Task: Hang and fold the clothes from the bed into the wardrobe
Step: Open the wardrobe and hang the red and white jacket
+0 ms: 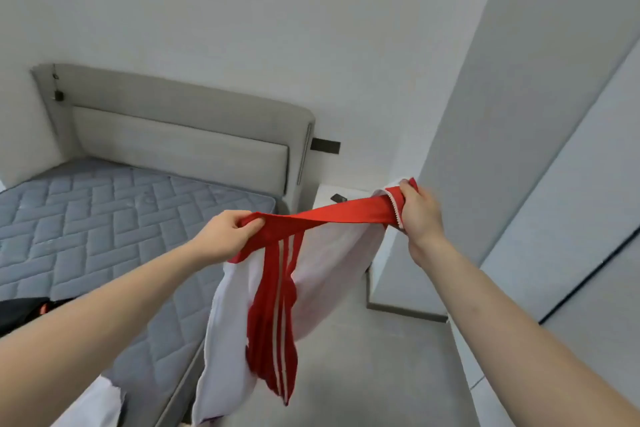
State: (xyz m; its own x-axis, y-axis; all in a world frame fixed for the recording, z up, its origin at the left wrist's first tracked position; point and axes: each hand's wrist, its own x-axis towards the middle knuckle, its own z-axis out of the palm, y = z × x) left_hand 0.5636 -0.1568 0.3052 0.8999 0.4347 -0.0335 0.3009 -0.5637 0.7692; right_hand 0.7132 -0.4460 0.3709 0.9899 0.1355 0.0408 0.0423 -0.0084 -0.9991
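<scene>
A red and white jacket (242, 315) with white stripes on its red sleeve hangs in the air between my hands, above the floor beside the bed (104, 218). My left hand (225, 236) grips the red fabric at one end. My right hand (415, 211) grips the other end, near a white zipper edge. A red band stretches taut between the two hands while the white body and the striped sleeve droop below. The wardrobe (571, 184) stands closed at the right.
The bed has a bare grey quilted mattress and a grey padded headboard (180, 128). A dark garment (24, 315) lies at the bed's left edge, a white cloth (93, 406) at its near corner. A white bedside table (343, 198) carries a small dark object.
</scene>
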